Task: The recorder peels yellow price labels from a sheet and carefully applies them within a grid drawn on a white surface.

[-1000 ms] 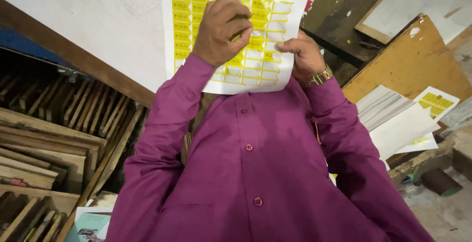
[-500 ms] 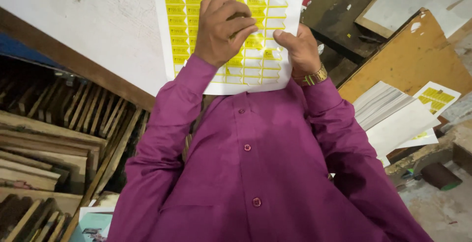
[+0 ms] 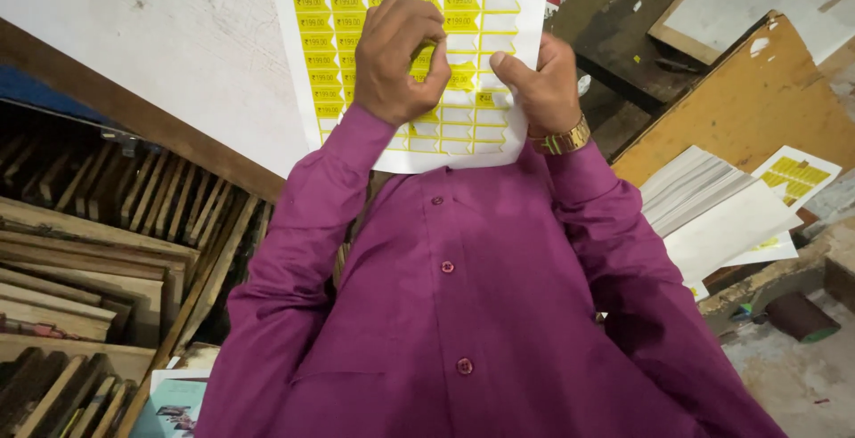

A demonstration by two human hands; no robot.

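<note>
Closest to the camera, a purple shirt [image 3: 463,313] with a line of buttons fills the lower view, sleeves running up to both hands. On the right wrist sits a gold watch [image 3: 563,141]. Just past it, the right hand [image 3: 534,86] has its grip pressed together, thumb tip down on one yellow sticker [image 3: 485,98] near the middle of the label sheet [image 3: 410,68], pinning or lifting it; which one I cannot tell. The left hand [image 3: 401,60] curls over the sheet beside it, fingers bunched and pinching at a sticker at the same spot, though its fingertips hide what they actually hold. The sheet itself lies flat on the white worktop [image 3: 160,37], straight ahead of the chest: yellow labels fill its left columns and top row, while the lower right cells are already bare white backing. My read: this is the peeling step, partway through the sheet. The next move looks to call for getting a corner free and drawing the label off slowly while the other hand keeps the paper held down. Off to the right, a stack of white sheets [image 3: 712,206] rests beside another printed label sheet [image 3: 795,175] and an orange board [image 3: 748,100]. On the left, wooden frames [image 3: 80,233] stand in racks below the worktop.
</note>
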